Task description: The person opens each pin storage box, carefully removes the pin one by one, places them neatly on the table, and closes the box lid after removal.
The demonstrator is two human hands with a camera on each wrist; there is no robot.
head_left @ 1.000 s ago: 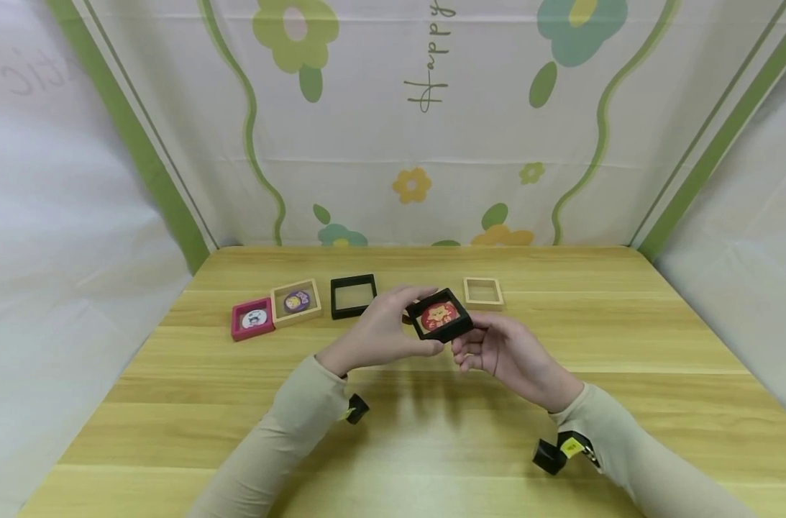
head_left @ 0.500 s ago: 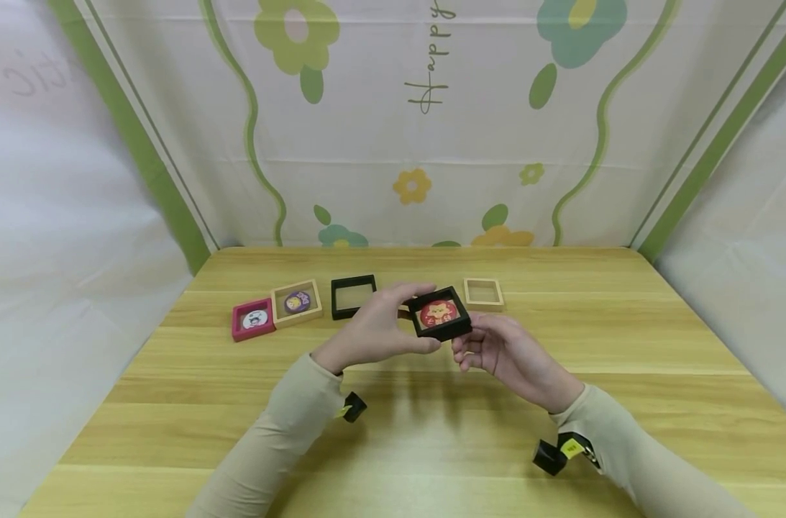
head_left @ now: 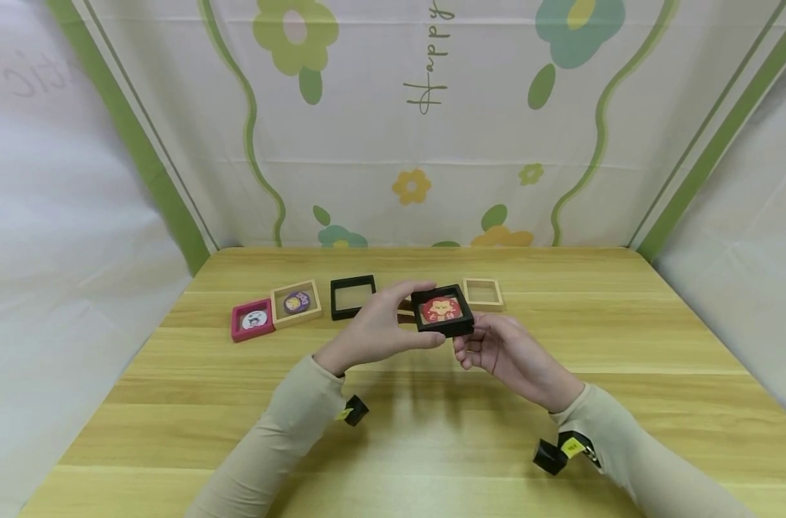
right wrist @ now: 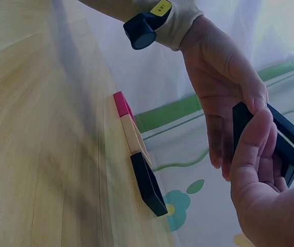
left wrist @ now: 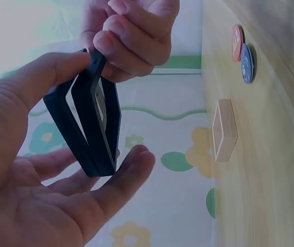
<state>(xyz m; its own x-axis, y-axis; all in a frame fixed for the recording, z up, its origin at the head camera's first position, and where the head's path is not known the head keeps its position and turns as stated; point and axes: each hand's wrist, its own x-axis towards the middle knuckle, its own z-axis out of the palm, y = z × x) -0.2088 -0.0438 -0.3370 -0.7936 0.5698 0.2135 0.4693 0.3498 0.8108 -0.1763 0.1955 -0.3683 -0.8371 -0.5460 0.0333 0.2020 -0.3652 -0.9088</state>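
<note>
A small black display frame (head_left: 442, 328) with a round red badge (head_left: 441, 309) inside is held above the table between both hands. My left hand (head_left: 380, 332) grips its left side, thumb along the near edge and fingers at the far edge. At the near right corner my right hand (head_left: 505, 356) pinches the frame, its other fingers curled below. In the left wrist view, the frame's two black halves (left wrist: 92, 118) stand apart in a narrow V with a gap between them. The right hand's fingertips (left wrist: 105, 41) touch the frame's upper end there.
On the wooden table, a pink frame (head_left: 236, 329) and a light wood frame (head_left: 278, 321), both with badges, touch at the left. A badgeless black frame (head_left: 354, 313) and small wood frame (head_left: 483, 306) stand behind. Two loose badges (left wrist: 247, 63) lie on the table.
The held black frame has turned slightly and its near edge now lies more level, with the red badge more upright. Both hands keep their hold; the frames on the table have not moved.
</note>
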